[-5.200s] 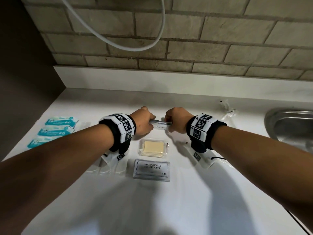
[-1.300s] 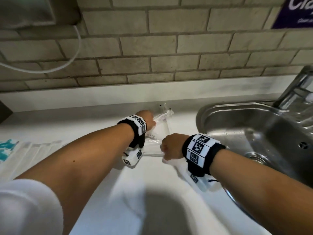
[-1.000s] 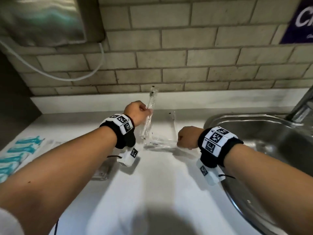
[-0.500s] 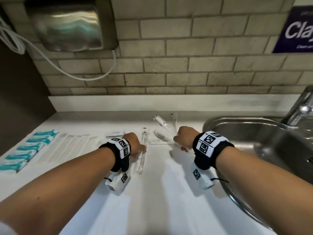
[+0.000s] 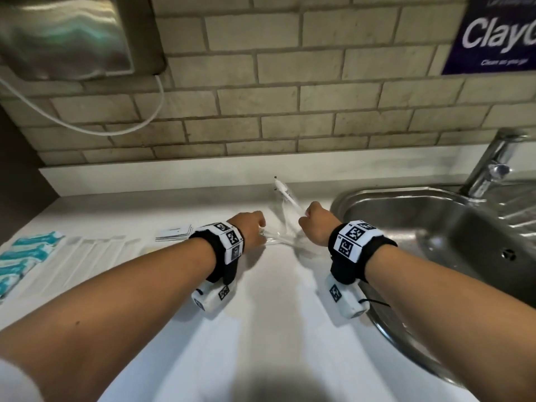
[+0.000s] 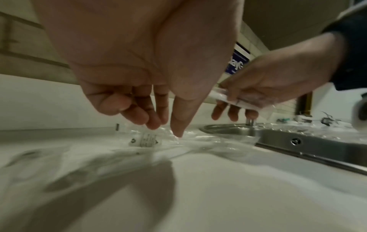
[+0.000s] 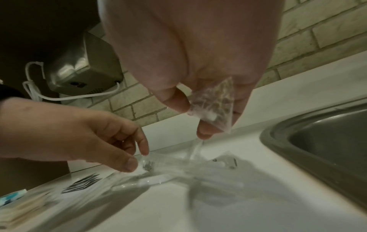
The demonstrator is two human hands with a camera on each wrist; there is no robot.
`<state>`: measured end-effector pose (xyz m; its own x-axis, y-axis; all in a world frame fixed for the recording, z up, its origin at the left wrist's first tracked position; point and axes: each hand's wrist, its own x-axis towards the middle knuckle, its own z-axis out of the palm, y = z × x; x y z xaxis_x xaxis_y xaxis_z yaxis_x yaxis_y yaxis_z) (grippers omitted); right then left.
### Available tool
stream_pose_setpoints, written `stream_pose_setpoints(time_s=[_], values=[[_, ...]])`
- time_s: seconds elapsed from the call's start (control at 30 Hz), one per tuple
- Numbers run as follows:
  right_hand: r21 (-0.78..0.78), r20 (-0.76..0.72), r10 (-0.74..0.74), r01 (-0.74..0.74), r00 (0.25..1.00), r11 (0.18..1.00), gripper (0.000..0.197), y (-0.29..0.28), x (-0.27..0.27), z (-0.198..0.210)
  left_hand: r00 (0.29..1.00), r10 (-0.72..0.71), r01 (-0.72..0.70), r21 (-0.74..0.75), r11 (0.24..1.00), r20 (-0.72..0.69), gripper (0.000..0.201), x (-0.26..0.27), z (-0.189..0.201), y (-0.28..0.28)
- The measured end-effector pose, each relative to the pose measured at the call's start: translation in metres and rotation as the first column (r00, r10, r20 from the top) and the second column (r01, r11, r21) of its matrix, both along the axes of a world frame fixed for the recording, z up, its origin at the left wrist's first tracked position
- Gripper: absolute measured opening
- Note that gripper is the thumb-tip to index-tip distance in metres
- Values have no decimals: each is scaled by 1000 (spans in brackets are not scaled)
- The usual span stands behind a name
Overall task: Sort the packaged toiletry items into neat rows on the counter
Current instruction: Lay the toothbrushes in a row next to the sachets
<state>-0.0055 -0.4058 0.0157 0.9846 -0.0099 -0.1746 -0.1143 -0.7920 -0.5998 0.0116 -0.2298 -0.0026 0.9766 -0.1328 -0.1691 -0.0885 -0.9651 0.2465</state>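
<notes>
A loose pile of clear-wrapped toothbrush packets (image 5: 280, 242) lies on the white counter (image 5: 261, 329) just left of the sink. My left hand (image 5: 255, 231) reaches down to the pile's left end. In the right wrist view its thumb and forefinger pinch the end of one clear packet (image 7: 148, 164) that still lies flat. My right hand (image 5: 315, 224) holds another clear-wrapped toothbrush (image 5: 285, 195) lifted off the pile, its far end slanting up toward the wall. That wrapper (image 7: 214, 106) sits between thumb and fingers.
A steel sink (image 5: 435, 233) and tap (image 5: 493, 161) lie close on the right. At the left are teal packets (image 5: 26, 253), a row of long pale packets (image 5: 87, 250) and a small stack of sachets (image 5: 174, 234). A hand dryer (image 5: 72, 36) hangs on the brick wall.
My left hand has left the packet it laid down and moved right to the pile. My right hand has raised a wrapped toothbrush off the pile.
</notes>
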Motion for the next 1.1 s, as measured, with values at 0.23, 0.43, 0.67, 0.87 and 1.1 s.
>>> stream_pose_setpoints(time_s=[0.23, 0.43, 0.67, 0.87, 1.1], values=[[-126, -66, 127, -134, 990, 983, 30, -4, 14, -10, 990, 62, -33, 227, 973, -126, 22, 11, -6, -18], [-281, -146, 121, -158, 982, 947, 41, 7, 17, -32, 998, 17, -5, 165, 986, -68, 32, 18, -13, -16], [-159, -47, 123, -129, 991, 979, 30, -9, 31, -8, 995, -50, 58, 94, 994, -85, 17, 20, -7, -10], [-72, 62, -4, 8, 998, 997, 30, -16, 40, 20, 998, -28, 29, 9, 1000, -62, 15, 26, 17, 10], [-118, 82, 44, -34, 996, 992, 32, 2, 20, 27, 992, 78, -85, -72, 994, -100, 17, 2, 34, 36]])
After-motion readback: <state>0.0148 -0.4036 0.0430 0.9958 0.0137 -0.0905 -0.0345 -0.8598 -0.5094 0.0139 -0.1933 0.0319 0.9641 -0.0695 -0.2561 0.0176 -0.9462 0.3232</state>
